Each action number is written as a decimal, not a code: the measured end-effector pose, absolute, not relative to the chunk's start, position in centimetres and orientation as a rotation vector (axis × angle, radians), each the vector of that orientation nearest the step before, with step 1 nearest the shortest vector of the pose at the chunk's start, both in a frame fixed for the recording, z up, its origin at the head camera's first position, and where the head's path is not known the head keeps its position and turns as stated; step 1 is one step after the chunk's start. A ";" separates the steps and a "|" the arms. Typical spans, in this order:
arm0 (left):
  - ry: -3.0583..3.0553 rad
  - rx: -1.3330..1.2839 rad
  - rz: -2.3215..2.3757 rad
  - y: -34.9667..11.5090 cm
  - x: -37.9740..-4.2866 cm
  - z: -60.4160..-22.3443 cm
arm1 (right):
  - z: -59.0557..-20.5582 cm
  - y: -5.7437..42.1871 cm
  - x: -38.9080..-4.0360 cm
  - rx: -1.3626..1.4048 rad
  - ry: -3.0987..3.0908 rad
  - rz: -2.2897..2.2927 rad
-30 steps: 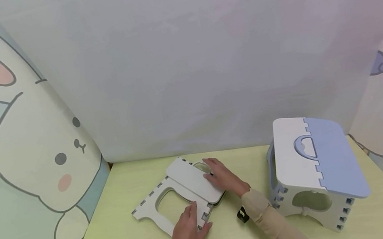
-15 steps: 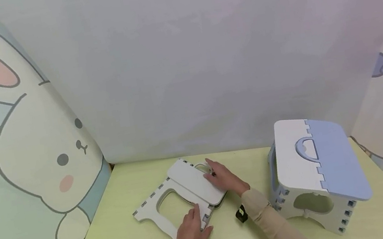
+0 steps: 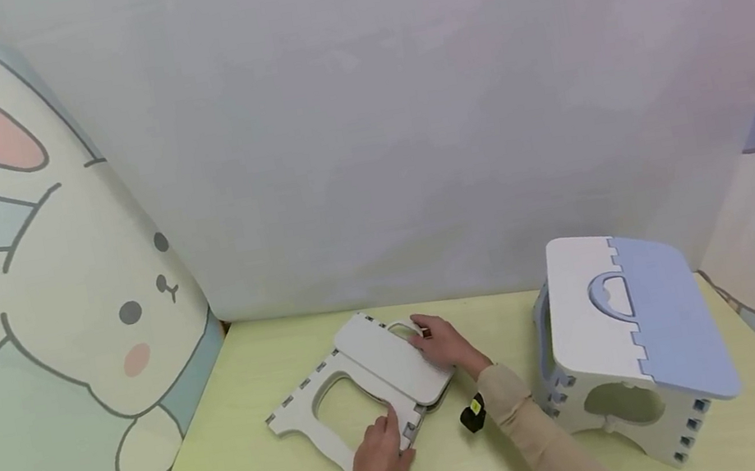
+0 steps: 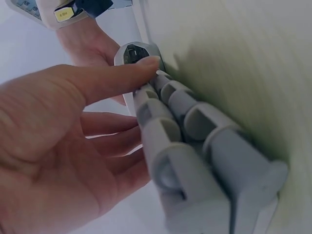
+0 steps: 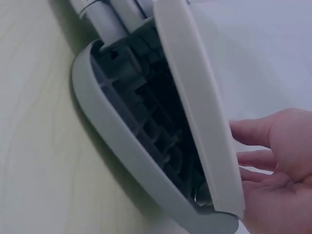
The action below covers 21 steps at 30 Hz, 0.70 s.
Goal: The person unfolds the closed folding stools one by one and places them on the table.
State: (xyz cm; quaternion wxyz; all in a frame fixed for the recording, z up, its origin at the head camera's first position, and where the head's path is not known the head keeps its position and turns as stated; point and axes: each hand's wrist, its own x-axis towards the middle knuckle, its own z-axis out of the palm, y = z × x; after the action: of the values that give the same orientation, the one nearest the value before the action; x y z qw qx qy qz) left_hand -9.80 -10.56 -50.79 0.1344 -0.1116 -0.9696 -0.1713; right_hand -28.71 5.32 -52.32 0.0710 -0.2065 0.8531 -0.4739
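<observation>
A white and grey folding stool lies folded on the table, its seat panel (image 3: pixel 383 355) at upper right and a leg panel with a large cutout at lower left. My left hand (image 3: pixel 377 456) rests on the near leg panel, fingers on top; in the left wrist view its thumb touches the hinge knuckles (image 4: pixel 170 131) at the side. At the handle end of the seat, my right hand (image 3: pixel 444 343) grips the upper half by the handle opening, thumb on top. The right wrist view shows a wedge-shaped gap between the upper seat half (image 5: pixel 200 102) and the lower half (image 5: pixel 126 141).
An unfolded white and blue stool (image 3: pixel 589 317) stands upright on the right side of the yellow-green table (image 3: pixel 220 462). A black wrist camera (image 3: pixel 473 414) sits on the right sleeve. Pale curtains (image 3: pixel 363 146) with cartoon rabbits surround the table.
My right fingers have drawn in closer around the handle opening. The left hand stays on the leg panel. The head view has turned slightly left.
</observation>
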 end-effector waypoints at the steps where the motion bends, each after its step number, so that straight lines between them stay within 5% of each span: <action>1: -2.817 -0.322 -0.501 -10.5 -9.8 -50.7 | -52.3 5.3 -28.8 -0.612 2.556 -1.439; 21: -2.868 -0.306 -0.477 -10.8 -9.7 -50.6 | -51.1 6.0 -28.5 -0.423 2.452 -1.477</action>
State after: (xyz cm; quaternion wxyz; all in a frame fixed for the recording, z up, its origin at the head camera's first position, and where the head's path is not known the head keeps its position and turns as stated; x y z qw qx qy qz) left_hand -9.71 -10.81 -50.57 0.1088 -0.1042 -0.9752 -0.1623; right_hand -28.45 5.98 -51.13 0.1238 -0.1451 0.8409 -0.5064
